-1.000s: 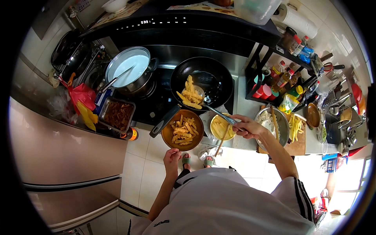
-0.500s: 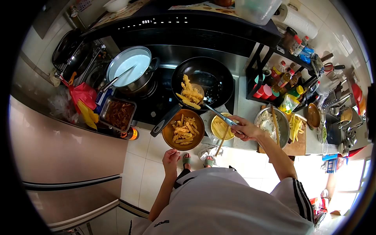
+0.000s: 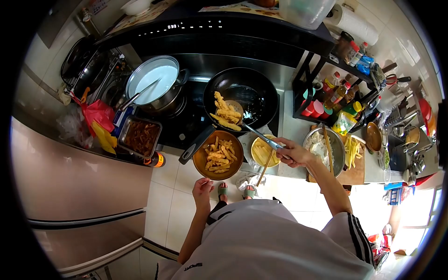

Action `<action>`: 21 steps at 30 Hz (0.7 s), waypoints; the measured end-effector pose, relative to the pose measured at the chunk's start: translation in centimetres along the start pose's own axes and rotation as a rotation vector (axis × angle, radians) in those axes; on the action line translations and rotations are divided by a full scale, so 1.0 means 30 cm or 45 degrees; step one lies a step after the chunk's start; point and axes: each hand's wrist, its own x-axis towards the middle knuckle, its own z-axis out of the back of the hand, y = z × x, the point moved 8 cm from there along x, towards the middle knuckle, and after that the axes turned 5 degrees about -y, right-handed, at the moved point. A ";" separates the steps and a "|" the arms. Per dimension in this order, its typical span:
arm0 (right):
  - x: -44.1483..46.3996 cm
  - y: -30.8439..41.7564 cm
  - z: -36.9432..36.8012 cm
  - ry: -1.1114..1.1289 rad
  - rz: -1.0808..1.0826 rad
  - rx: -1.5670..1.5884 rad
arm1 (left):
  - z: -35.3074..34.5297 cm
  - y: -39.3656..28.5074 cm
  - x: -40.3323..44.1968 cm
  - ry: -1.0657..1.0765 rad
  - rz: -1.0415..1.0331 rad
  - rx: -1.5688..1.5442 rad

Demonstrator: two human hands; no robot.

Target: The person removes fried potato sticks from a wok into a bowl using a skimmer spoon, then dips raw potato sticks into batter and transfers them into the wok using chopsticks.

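My right hand (image 3: 291,153) grips the blue-grey handle of a skimmer (image 3: 258,134). Its round head carries fried battered strips (image 3: 226,112) over the near left side of a black wok (image 3: 261,86), where oil glistens. Just below the wok, a brown bowl (image 3: 199,164) holds more fried strips (image 3: 220,156). My left hand (image 3: 202,187) is closed near the bowl's lower rim, fingers curled; what they hold, if anything, is hidden. Beside the skimmer handle is a yellow bowl (image 3: 254,156) of pale strips, with chopsticks (image 3: 266,167) across it.
At the left are a pot of white liquid (image 3: 156,81) with a utensil inside and a metal tray of brown food (image 3: 140,135). The wok's handle (image 3: 198,143) points toward me. A metal bowl (image 3: 342,161), cutting board (image 3: 352,176) and bottle rack (image 3: 298,100) lie right.
Almost nothing differs. The view has shifted very slightly; both hands and the loaded skimmer keep their places.
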 end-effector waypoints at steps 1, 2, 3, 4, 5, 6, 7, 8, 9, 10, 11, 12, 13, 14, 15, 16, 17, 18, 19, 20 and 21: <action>0.000 -0.004 0.003 0.008 -0.003 -0.028 | 0.000 0.000 -0.002 -0.003 0.000 -0.006; -0.003 -0.003 0.011 0.006 -0.003 -0.008 | 0.001 0.001 -0.003 -0.004 0.002 -0.006; -0.005 0.002 0.021 0.005 -0.001 0.012 | 0.002 0.000 -0.002 -0.005 0.003 -0.005; -0.007 0.007 0.025 0.004 0.000 0.031 | 0.002 -0.001 0.000 -0.006 0.004 -0.005; -0.011 0.007 0.020 0.015 -0.005 0.013 | 0.003 -0.003 0.001 -0.007 0.001 -0.016; -0.018 0.005 0.012 0.027 -0.012 -0.007 | 0.003 -0.003 0.000 -0.010 0.000 -0.027; -0.024 0.004 0.007 0.038 -0.018 -0.026 | 0.005 -0.003 0.000 -0.012 -0.002 -0.038; -0.028 0.010 0.014 0.039 -0.011 -0.019 | 0.007 0.000 0.002 -0.012 -0.002 -0.040; -0.032 0.018 0.027 0.039 -0.004 -0.012 | 0.010 0.005 0.004 -0.012 -0.002 -0.041; -0.037 0.027 0.032 0.040 0.004 -0.004 | 0.013 0.007 0.006 -0.012 -0.003 -0.041; -0.042 0.031 0.027 0.043 -0.013 0.012 | 0.014 0.008 0.007 -0.012 -0.001 -0.044; -0.054 0.038 0.014 0.044 -0.032 0.028 | 0.013 0.008 0.005 -0.010 0.002 -0.047; -0.061 0.040 0.009 0.044 -0.049 0.045 | 0.010 0.007 0.005 -0.008 0.005 -0.049; -0.057 0.037 0.014 0.071 -0.059 0.098 | 0.007 0.004 0.004 -0.007 0.005 -0.050; -0.048 0.032 0.027 0.100 -0.070 0.151 | 0.005 0.001 0.002 -0.008 0.005 -0.051; -0.043 0.029 0.035 0.129 -0.081 0.203 | 0.004 0.000 0.000 -0.009 0.006 -0.053; -0.040 0.026 0.045 0.117 -0.099 0.247 | 0.004 0.001 0.001 -0.012 0.008 -0.055; -0.037 0.024 0.050 0.105 -0.118 0.291 | 0.005 0.004 0.002 -0.015 0.011 -0.057; -0.035 0.023 0.056 0.094 -0.137 0.335 | 0.006 0.005 0.002 -0.020 0.013 -0.059; -0.036 0.026 0.057 0.113 -0.137 0.335 | 0.006 0.004 0.001 -0.021 0.012 -0.061; -0.037 0.030 0.058 0.133 -0.139 0.334 | 0.006 0.002 -0.001 -0.023 0.012 -0.064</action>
